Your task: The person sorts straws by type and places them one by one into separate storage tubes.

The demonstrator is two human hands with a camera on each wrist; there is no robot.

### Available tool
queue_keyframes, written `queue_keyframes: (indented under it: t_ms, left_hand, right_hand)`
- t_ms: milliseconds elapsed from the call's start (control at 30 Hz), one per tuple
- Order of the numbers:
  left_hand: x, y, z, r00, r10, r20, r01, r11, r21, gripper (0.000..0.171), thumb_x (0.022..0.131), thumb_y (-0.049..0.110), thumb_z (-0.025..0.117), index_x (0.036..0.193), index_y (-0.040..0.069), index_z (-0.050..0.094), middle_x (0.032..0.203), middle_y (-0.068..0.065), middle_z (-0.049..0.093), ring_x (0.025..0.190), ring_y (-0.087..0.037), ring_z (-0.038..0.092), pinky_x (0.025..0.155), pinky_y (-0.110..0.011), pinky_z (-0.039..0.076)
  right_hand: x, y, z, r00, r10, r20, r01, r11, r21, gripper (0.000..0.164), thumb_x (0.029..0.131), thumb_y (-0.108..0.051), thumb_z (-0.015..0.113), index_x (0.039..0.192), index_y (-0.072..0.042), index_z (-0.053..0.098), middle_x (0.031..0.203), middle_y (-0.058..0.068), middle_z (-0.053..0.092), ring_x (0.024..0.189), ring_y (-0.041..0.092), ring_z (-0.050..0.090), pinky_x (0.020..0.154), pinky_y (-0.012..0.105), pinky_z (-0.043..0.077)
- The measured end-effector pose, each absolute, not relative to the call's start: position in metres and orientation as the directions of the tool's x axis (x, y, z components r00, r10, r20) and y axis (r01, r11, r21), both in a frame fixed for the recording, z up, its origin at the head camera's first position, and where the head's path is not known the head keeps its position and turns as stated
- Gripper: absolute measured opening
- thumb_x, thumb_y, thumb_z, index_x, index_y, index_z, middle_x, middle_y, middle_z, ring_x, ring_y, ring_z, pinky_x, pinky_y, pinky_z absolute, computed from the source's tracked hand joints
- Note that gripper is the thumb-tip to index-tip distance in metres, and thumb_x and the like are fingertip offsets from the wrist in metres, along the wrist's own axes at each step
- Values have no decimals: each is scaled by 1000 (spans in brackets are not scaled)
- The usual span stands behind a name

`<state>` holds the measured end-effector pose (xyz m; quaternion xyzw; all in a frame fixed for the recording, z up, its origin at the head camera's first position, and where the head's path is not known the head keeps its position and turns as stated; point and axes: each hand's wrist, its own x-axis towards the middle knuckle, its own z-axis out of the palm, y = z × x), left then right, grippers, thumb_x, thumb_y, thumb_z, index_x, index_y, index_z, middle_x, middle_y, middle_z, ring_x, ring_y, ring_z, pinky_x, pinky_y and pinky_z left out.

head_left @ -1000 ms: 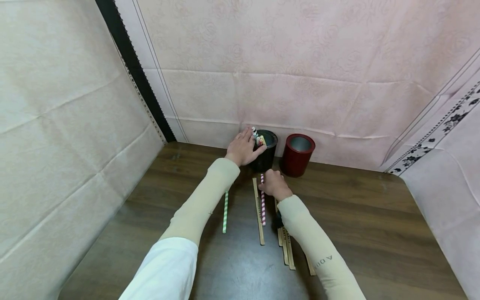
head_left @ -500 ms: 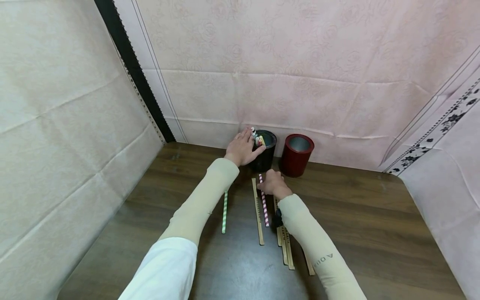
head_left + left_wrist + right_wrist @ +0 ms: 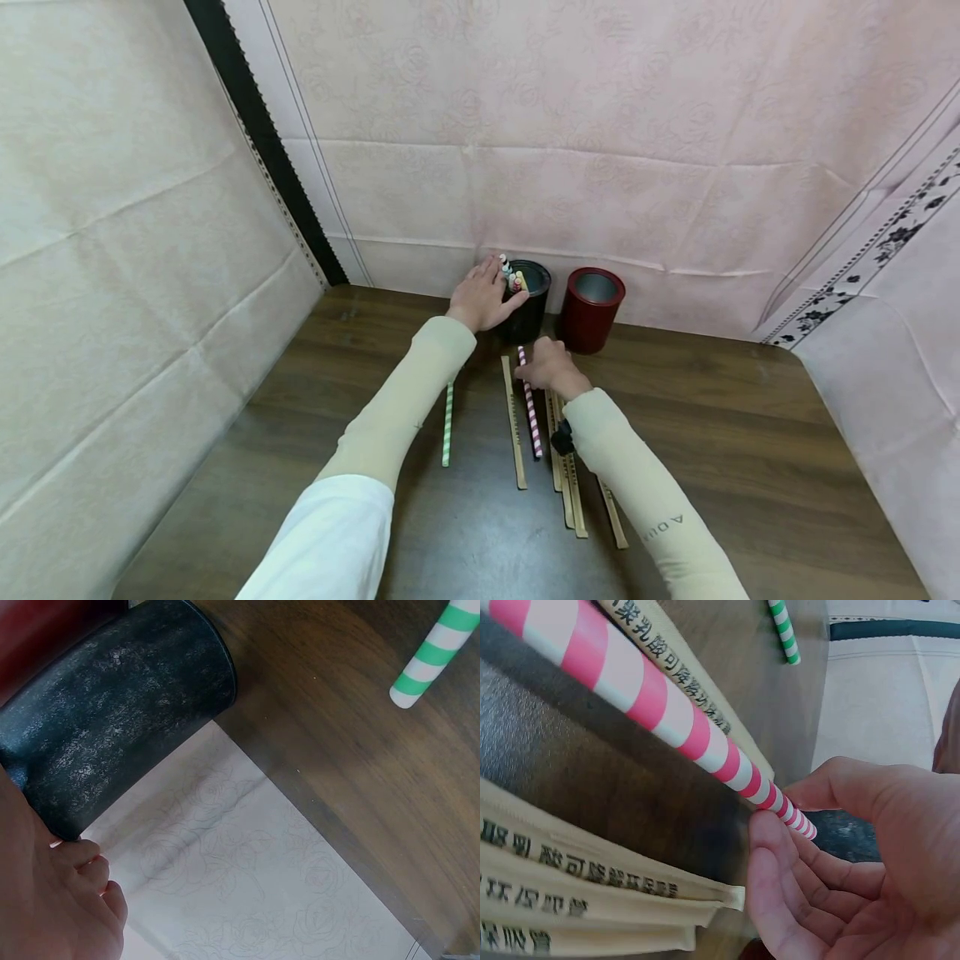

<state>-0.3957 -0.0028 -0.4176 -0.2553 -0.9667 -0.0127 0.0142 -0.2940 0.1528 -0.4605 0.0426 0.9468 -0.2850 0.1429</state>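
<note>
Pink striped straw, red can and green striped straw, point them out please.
Pink striped straw (image 3: 660, 709), right wrist view, middle of its shaft.
Red can (image 3: 591, 323), head view, front wall.
Green striped straw (image 3: 447, 425), head view, middle of visible length.

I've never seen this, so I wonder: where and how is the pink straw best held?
Probably pinch the pink straw near its far end, coming from the right, as the right hand does: its thin, round shape suits a sideways pinch, and a tan strip lies close on its left.
</note>
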Motion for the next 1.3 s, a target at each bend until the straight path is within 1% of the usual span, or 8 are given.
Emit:
queue_keyframes:
  t_ms: [233,367,467,633,767,867,1033,1300]
  left_hand:
    - [-396,-4,-418,-872,488,32,489,872,27,89,108,71,15,167,5,28,179,-14,7,168,-26,4,137,-39,10]
    - [-395,-5,-418,-873,487,33,488,872,33,89,108,71,15,167,5,28,179,-14,7,168,-26,4,137,-39,10]
    - [-395,-5,-417,-872,489,37,490,871,34,89,108,70,16,167,5,28,179,-14,8,168,-27,5,137,-39,11]
    - [-394,-4,-417,-871,489,43,491,871,27,89,108,70,17,167,5,29,179,-14,9,168,-27,6,137,-39,11]
    - [-395,-4,-416,-868,494,47,495,868,25,89,108,70,17,167,4,28,179,-15,9,168,-27,6,137,-39,11]
    - [-396,-3,-416,-867,495,48,497,867,25,89,108,70,17,167,4,28,179,-15,9,168,-27,5,137,-39,11]
    - [-397,-2,-416,-867,497,41,499,866,36,90,108,70,16,167,4,28,179,-15,8,168,-27,5,137,-39,11]
    - [-396,-2,-416,-864,502,40,502,865,11,90,108,71,15,166,4,29,179,-15,8,168,-28,5,137,-39,11]
  right_hand:
    - [-286,156,-447,-970,-35,-240,94,859,-504,30,99,-27,74,76,-7,73,69,6,72,60,17,63,56,27,48]
    - [-279,158,-440,-975,-72,-210,43,867,-496,38,98,-26,73,65,-7,75,67,9,74,56,14,57,57,28,46]
    - [-272,162,-435,-980,-107,-167,-6,858,-514,40,98,-23,73,62,-6,75,63,8,72,54,13,53,54,27,43]
    - [-260,170,-431,-986,-158,-58,-101,828,-551,28,97,-19,74,71,-8,76,62,2,67,56,13,55,53,25,45]
    - [-250,178,-424,-984,-177,20,-155,796,-585,16,95,-16,73,85,-5,77,74,5,74,60,13,61,56,26,52]
    - [-244,182,-416,-981,-177,79,-189,785,-590,14,94,-16,72,92,-3,76,81,8,76,62,12,64,60,28,57]
    - [-239,191,-401,-967,-169,192,-250,786,-565,13,94,-15,72,93,-3,76,84,9,79,65,12,69,66,34,62]
    - [-238,199,-371,-941,-126,314,-288,785,-549,10,93,-14,73,93,-4,73,85,10,79,76,20,76,74,43,64]
